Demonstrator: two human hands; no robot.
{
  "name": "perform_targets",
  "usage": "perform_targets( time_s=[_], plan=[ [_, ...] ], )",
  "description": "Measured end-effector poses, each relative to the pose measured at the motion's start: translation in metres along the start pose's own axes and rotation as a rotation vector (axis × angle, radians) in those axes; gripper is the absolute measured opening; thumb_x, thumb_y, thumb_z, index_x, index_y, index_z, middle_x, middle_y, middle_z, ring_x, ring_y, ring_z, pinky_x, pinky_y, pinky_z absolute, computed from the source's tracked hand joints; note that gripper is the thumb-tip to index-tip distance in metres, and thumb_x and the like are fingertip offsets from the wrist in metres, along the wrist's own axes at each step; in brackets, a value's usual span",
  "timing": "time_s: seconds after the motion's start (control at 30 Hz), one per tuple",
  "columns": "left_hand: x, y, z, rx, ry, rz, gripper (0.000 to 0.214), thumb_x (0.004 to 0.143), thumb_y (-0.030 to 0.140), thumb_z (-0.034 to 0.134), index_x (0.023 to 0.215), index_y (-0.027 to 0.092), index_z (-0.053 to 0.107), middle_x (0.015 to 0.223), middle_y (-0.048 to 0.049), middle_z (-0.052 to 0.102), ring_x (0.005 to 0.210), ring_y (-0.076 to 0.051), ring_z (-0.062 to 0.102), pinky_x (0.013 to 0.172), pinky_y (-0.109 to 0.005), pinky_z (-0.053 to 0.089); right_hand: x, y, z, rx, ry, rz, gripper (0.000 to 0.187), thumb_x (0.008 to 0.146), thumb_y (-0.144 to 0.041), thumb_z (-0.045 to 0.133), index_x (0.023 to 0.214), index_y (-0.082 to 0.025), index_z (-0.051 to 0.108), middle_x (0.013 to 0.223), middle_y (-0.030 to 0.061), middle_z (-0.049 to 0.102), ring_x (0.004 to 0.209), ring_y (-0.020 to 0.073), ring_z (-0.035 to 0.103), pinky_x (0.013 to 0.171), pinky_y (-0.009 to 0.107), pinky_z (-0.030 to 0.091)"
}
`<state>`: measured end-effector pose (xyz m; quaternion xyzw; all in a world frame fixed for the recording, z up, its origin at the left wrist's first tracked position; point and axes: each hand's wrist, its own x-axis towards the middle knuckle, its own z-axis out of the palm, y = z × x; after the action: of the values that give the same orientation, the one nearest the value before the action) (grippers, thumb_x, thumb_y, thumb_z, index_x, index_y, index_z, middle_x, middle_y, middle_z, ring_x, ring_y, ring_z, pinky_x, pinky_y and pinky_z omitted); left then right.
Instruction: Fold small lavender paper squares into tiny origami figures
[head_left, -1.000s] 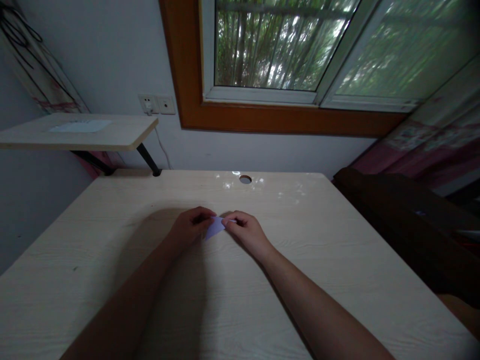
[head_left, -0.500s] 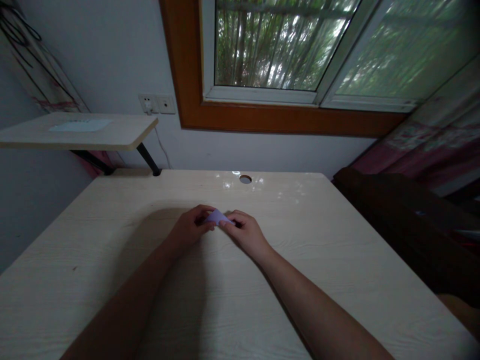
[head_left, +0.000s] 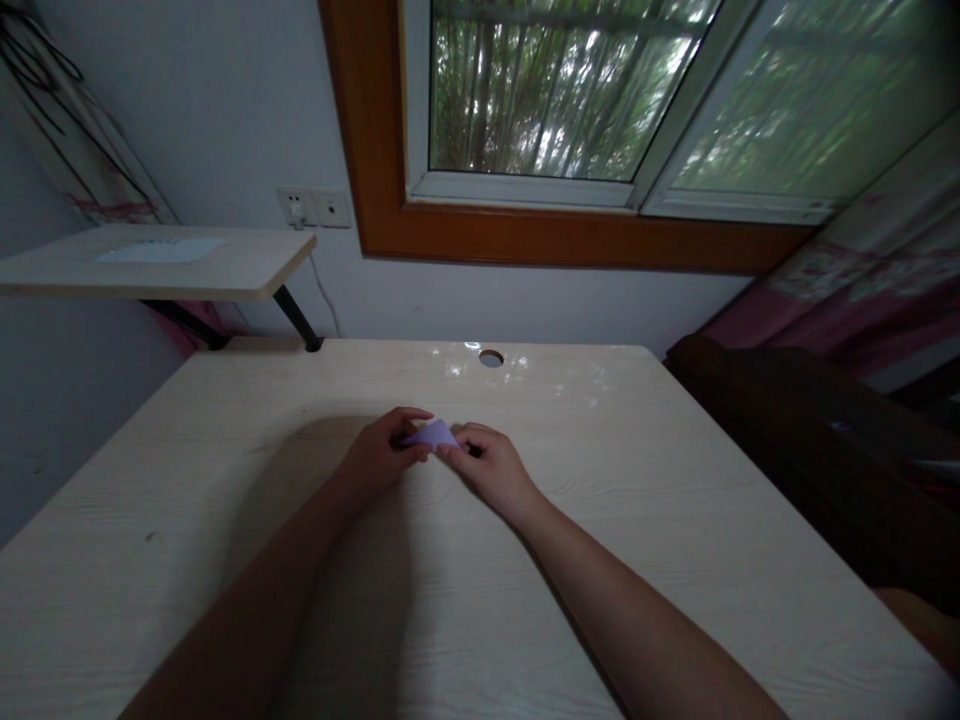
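- Paper piece (head_left: pixel 433 433): small, pale lilac, folded to a pointed shape.
- Left hand (head_left: pixel 384 452) and right hand (head_left: pixel 486 462) pinch its opposite ends above the desk (head_left: pixel 675 520).

Desk top: the pale wooden desk (head_left: pixel 675 520) lies bare on every side of the left hand (head_left: pixel 379 455) and right hand (head_left: pixel 491 468), which meet near its middle over a small folded paper (head_left: pixel 433 434).
Far edge: a round cable hole (head_left: pixel 490 357) sits well beyond the hands, and the wall (head_left: pixel 225 120) closes off that side.
Left rear: a raised shelf (head_left: pixel 150 262) on a black bracket (head_left: pixel 298 320) overhangs that corner.
Right: dark furniture (head_left: pixel 810 450) stands along the desk's edge.
Near side: both forearms cross the desk.
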<state>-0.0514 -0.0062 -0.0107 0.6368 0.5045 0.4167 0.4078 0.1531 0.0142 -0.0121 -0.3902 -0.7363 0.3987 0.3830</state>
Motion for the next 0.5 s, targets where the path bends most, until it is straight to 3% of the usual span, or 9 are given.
perform_targets(
  time_s=[0.33,0.5],
  plan=[
    [0.006,0.001,-0.004,-0.251,0.184,-0.013,0.042,0.072,0.026,0.077,0.109,0.019,0.058,0.069,0.0036,0.065,0.063,-0.013,0.064,0.063,-0.025,0.048,-0.001,0.004,0.001,0.141,0.097,0.135,0.026,0.082,-0.038,0.066,0.067,-0.018,0.061,0.067,-0.0019,0.051,0.064,0.0132,0.046,0.06,0.025,0.034],
    [0.007,-0.001,-0.011,-0.229,0.349,-0.018,0.038,0.073,0.027,0.076,0.106,0.019,0.06,0.069,0.0033,0.065,0.064,-0.013,0.062,0.064,-0.025,0.048,0.0,0.008,0.001,0.217,0.13,0.179,0.029,0.081,-0.042,0.068,0.066,-0.018,0.06,0.063,-0.003,0.048,0.061,0.0123,0.042,0.058,0.025,0.031]
  ],
)
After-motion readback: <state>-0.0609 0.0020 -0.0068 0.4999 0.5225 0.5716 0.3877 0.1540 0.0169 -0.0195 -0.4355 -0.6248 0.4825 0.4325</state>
